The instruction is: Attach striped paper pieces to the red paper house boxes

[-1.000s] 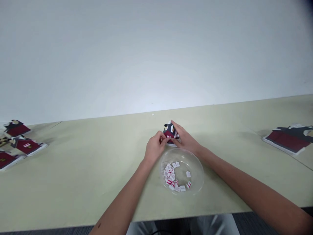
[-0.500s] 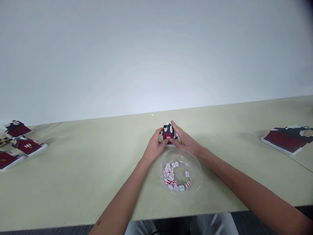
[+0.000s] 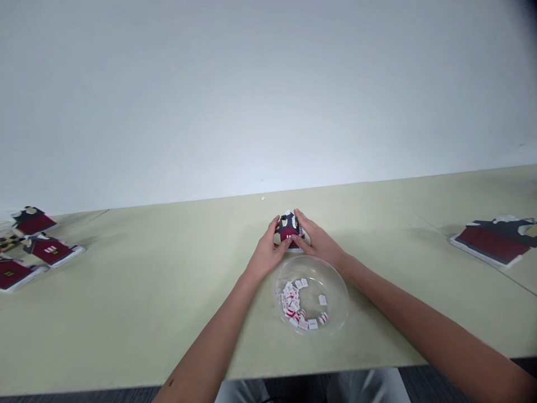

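Observation:
A small toy house [image 3: 289,226] with dark red walls, a dark roof and white patches stands upright on the table, just beyond a clear bowl. My left hand [image 3: 267,249] closes on its left side, thumb on the front wall. From the right, my right hand [image 3: 316,242] grips it, fingers along the side and thumb on the front. Both thumb tips nearly meet near the pale window marks. In the clear round bowl [image 3: 342,296] lie several small white pieces [image 3: 290,299], some striped red, heaped mostly at the left.
Several similar red houses [image 3: 50,251] with dark roofs and white bases stand at the far left. Another red house [image 3: 490,240] is at the right. A tiny white scrap [image 3: 263,198] lies near the wall [image 3: 251,112], behind the pale table [image 3: 146,291].
The view has shifted very slightly. Both thumbs have moved a little on the front of the toy house; both hands stay on it.

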